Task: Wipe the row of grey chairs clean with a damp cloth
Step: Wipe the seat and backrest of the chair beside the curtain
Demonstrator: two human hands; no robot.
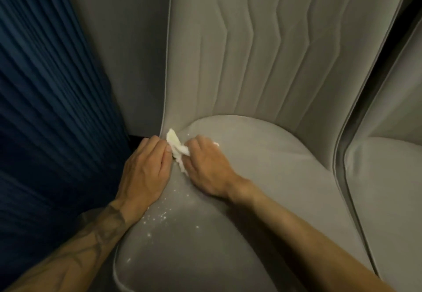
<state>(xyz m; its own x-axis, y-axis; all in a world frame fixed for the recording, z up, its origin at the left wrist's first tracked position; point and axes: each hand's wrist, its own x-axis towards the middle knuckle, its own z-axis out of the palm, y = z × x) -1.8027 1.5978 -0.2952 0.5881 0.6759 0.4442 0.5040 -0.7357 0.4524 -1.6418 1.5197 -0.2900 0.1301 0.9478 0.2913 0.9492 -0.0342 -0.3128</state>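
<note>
Crevice wiping at the rear left corner of one grey chair (262, 177). The right hand (205, 164) gripped the white cloth (177, 149) with curled fingers, at the seam where seat met backrest. The left hand (143, 168) lay flat alongside, fingertips touching the cloth. White specks (159, 217) dotted the seat, so the next stroke probably needed to sweep forward over them, before the neighbouring chair (388, 177).

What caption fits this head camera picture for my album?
A right hand grips a white cloth in the seat corner of a grey chair, the left hand pressed beside it.
</note>
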